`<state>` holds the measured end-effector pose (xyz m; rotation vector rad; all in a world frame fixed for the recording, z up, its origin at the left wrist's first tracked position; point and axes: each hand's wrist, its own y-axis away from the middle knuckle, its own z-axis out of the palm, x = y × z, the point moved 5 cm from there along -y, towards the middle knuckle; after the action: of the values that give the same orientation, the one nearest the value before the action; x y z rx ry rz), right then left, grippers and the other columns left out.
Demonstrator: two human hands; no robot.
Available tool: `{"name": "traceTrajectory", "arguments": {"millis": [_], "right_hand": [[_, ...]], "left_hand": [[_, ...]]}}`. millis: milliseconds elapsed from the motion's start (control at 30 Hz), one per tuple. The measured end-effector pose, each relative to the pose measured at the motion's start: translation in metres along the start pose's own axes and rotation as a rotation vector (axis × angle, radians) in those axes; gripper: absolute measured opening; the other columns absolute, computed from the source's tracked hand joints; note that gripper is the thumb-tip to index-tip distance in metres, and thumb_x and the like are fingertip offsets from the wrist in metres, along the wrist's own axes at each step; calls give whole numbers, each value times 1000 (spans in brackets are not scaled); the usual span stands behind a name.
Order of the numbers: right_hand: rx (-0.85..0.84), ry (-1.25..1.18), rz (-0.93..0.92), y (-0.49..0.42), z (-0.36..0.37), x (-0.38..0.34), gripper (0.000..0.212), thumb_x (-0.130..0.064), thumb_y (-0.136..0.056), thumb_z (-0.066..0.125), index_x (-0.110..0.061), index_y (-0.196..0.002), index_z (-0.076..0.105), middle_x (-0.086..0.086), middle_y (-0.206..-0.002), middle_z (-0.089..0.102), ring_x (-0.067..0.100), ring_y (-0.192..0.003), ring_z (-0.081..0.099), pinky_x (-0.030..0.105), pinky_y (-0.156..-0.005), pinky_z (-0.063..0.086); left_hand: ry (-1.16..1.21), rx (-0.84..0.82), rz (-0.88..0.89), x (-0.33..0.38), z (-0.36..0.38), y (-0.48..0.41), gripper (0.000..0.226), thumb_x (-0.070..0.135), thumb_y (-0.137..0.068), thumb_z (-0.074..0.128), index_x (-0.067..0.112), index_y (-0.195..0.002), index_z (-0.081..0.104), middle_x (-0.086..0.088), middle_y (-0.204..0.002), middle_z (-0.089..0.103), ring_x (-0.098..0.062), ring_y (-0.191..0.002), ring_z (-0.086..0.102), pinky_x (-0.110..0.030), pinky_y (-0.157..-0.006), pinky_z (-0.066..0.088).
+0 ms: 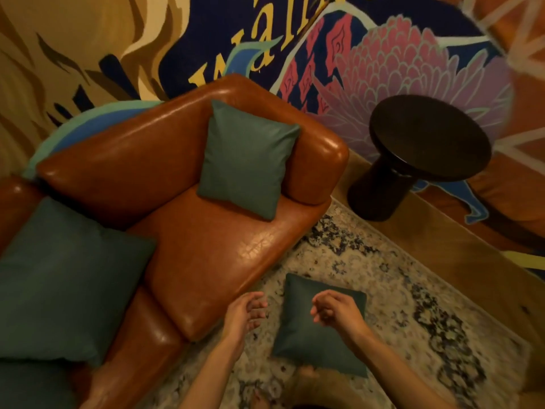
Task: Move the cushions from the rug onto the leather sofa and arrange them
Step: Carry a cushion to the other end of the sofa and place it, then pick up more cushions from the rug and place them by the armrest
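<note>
Fingers [259,304] of L hand [244,314] & R hand [339,309] loosely curled, empty, above cushion [309,346] on rug [413,290]

A single wide-angle camera on the person's head looks steeply down and forward. The leather sofa [206,246] fills the frame's left and centre and the rug [413,305] the lower right. The painted wall [88,39] curves across the top.

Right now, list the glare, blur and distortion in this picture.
Head view: warm, dim light; glare patches on the glossy brown leather sofa; blur smears the painted wall mural at top right; left hand and right hand slightly soft; wide-angle lens bends the room.
</note>
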<state>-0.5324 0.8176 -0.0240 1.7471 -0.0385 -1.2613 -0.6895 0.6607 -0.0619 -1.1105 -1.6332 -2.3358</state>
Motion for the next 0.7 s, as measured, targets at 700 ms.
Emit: {"name": "traceTrajectory", "arguments": {"millis": [700], "right_hand": [[-203,388,333,-113,-210,47,20,-1,-90,48,-4,-74,59,9,-52,63,15,-35,54,17,-41,33]], "left_hand": [[-110,209,-127,-145,185,-10,15,1,-96,45,3,-96,60,-1,-52,67,-10,-34,54,-15,-36,34]]}}
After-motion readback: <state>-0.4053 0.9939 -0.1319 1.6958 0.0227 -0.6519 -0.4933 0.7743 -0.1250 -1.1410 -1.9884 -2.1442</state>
